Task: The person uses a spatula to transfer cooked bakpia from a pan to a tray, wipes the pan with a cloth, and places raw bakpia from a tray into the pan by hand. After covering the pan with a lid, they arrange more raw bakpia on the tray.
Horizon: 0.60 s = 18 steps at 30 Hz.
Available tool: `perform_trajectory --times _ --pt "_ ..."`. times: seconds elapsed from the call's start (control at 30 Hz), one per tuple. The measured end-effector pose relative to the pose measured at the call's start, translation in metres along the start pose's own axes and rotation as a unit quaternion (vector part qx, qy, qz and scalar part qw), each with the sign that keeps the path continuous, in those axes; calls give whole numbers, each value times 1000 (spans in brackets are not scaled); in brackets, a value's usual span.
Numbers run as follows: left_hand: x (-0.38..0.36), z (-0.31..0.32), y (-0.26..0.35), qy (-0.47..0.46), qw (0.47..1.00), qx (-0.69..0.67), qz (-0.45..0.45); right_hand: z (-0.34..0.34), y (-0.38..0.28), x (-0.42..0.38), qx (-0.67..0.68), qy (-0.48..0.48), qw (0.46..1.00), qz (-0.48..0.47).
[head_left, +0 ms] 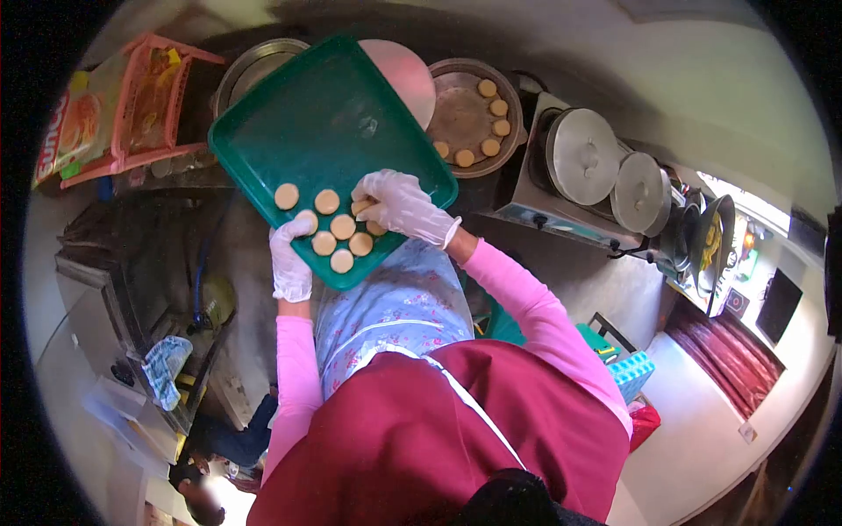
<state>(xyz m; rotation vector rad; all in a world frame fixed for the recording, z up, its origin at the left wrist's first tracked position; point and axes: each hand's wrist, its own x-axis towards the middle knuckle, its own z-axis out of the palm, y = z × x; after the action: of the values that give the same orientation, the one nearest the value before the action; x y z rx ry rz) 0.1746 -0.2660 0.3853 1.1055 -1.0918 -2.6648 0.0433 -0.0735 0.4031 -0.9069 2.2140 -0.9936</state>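
A green tray (289, 131) is tilted in front of me, with several small round tan pieces (342, 227), which look like dough or cookies, gathered near its lower edge. My left hand (291, 263), in a thin white glove, is closed on the tray's lower left edge, its fingertips beside one of the pieces. Also gloved, my right hand (399, 206) is over the tray's lower right part. Its fingers pinch one round piece (360, 208), partly hidden by the glove. Behind the tray, to the right, a round metal pan (460, 96) holds several similar pieces along its rim.
A pink plate (403, 74) and a metal pan (254, 66) lie partly behind the tray. At left stands a pink plastic basket (132, 114). To the right are a stove (526, 188) and lidded pots (583, 158). A person (232, 438) is at lower left.
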Motion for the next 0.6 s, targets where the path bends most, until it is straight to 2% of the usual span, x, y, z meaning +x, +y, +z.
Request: perform_trajectory --times 0.03,0.07,0.1,0.13,0.17,0.2,0.23,0.3,0.37,0.53,0.6 --pt "3 -9 -3 8 1000 1 5 -12 -5 1 -8 23 1000 2" --pt "3 -19 -5 29 1000 8 6 -31 -9 -5 88 93 991 30" --pt "1 -24 -3 27 1000 -2 9 -43 -1 -6 226 157 958 76" --pt "-1 -26 0 26 1000 -12 11 -78 -6 -8 145 205 964 89" --pt "-4 -28 3 26 999 -23 14 -91 36 -3 -11 287 957 53" --pt "-7 -28 6 29 999 -21 11 -114 51 3 32 315 947 62" --pt "-9 -27 9 32 999 -20 11 -124 91 15 -56 392 911 113" --pt "-14 -21 17 29 999 -28 6 -135 150 31 -64 389 901 180" --pt "-11 -28 13 43 999 -25 12 -138 192 45 -121 375 910 132" --pt "-7 -34 4 40 999 -31 20 -135 224 69 -256 343 902 66" --pt "-11 -27 5 45 998 -30 24 -140 245 78 -403 340 849 18"
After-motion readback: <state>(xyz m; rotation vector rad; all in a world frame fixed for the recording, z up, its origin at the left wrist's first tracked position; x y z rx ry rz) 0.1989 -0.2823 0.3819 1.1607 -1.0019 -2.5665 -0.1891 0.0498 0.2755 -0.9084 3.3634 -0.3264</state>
